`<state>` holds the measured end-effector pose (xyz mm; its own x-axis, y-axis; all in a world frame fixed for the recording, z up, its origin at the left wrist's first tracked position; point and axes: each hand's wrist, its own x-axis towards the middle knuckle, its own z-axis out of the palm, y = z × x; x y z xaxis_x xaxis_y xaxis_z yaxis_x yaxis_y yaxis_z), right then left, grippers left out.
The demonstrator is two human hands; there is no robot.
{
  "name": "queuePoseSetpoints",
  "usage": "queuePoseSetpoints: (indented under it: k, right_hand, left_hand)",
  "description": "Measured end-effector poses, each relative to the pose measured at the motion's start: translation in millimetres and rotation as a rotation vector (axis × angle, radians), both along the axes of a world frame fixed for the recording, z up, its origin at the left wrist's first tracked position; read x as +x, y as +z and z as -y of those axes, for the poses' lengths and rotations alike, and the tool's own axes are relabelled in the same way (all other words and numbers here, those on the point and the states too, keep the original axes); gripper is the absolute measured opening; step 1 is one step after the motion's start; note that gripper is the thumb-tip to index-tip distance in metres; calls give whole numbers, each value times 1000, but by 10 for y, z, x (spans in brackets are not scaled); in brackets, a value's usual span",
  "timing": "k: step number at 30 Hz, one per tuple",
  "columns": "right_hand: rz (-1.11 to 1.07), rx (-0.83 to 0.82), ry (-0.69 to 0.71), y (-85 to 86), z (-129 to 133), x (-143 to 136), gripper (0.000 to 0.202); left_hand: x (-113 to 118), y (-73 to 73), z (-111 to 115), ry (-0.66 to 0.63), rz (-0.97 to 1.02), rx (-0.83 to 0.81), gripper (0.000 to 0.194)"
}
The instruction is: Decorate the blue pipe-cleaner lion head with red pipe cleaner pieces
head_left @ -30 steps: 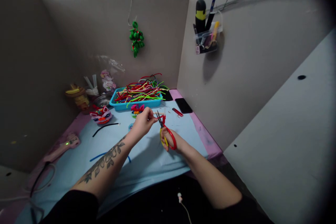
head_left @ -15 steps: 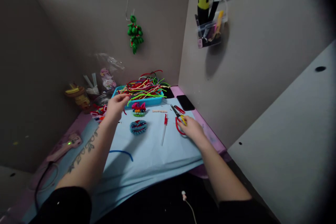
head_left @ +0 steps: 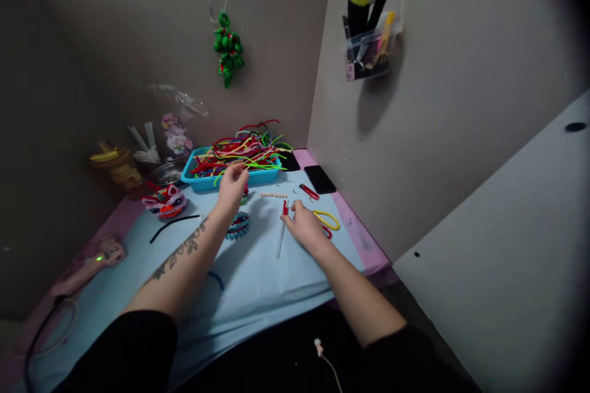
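Observation:
My left hand [head_left: 234, 185] is over the front of the blue tray, fingers pinched together. Whatever they may hold is hidden. Below it sits a blue chenille piece [head_left: 238, 226], partly behind my wrist, and a small red and green piece is mostly covered by the hand. My right hand [head_left: 304, 222] is beside a clear stick [head_left: 281, 241] with red chenille [head_left: 285, 209] wound at its upper end. Its thumb and forefinger are apart, the thumb close to the red part; contact is unclear. Scissors [head_left: 328, 219] with yellow and red handles lie partly behind that hand.
The blue tray [head_left: 205, 183] is heaped with chenille stems. A red-and-pink chenille head [head_left: 165, 201], a black stem [head_left: 173, 227] and a pink glue gun [head_left: 90, 267] lie left. A phone [head_left: 319, 179] and a red cutter [head_left: 309, 191] lie right. Partition walls enclose the table.
My right hand has let go of the scissors and moved left to the clear stick. My left hand has moved right, over the tray's front. The view has shifted slightly.

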<state>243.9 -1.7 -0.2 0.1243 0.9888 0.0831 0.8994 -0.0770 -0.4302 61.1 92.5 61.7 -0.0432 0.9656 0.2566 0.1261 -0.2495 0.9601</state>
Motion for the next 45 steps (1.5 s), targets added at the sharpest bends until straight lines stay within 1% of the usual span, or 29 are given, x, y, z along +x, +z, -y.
queuePoseSetpoints:
  k: [2,3,5,6,8,10,12,14,16,17,19,22,26,30,34,36,40,43,45]
  right_hand:
    - [14,-58,-10,18,-184,-136,46]
    - [19,-99,-29,17,-264,-181,45]
    - [0,-153,-56,1,-370,-229,40]
    - [-34,-152,-59,-12,-387,-241,38]
    - [-158,-71,-22,-29,-353,-269,34]
    - [-309,96,72,-24,-250,-333,30]
    - [-380,292,191,0,-122,-443,23]
    - [-333,457,318,26,-8,-578,13]
    - [-243,559,429,33,72,-714,7]
    - [-213,589,472,27,96,-775,7]
    - [-196,624,527,0,122,-878,9]
    - [-271,638,568,-41,126,-978,7]
    - [-423,585,600,-51,125,-1024,18]
    - [-427,583,586,-66,127,-1021,12]
    - [-307,638,543,-104,125,-1009,12]
    - [-220,665,529,-115,124,-1002,13]
    - [-18,706,513,-109,131,-995,16]
    - [97,719,534,-89,147,-998,17]
    - [140,721,544,-81,158,-1006,17]
  left_hand:
    - [91,-159,258,-19,38,16,34]
    - [98,-213,374,-62,94,11,33]
    - [41,-281,576,-105,176,-36,33]
    - [-14,-301,660,-109,211,-81,34]
    - [-147,-324,799,-126,279,-194,36]
    - [-283,-334,900,-168,326,-298,42]
    - [-405,-339,966,-226,354,-356,49]
    - [-515,-348,1002,-290,368,-371,53]
    - [-613,-370,1015,-334,349,-362,51]
    - [-657,-386,1017,-340,321,-351,48]
    - [-730,-424,1014,-310,256,-308,42]
    - [-797,-479,1009,-266,180,-226,34]
    - [-823,-530,1016,-247,115,-120,27]
    - [-833,-589,1026,-211,60,-79,21]
    - [-846,-638,1047,-171,-30,-130,22]
    - [-841,-641,1066,-161,-37,-168,25]
    - [-804,-620,1094,-180,37,-261,36]
    - [-780,-611,1090,-145,118,-367,44]
    - [-772,-614,1081,-121,149,-412,46]
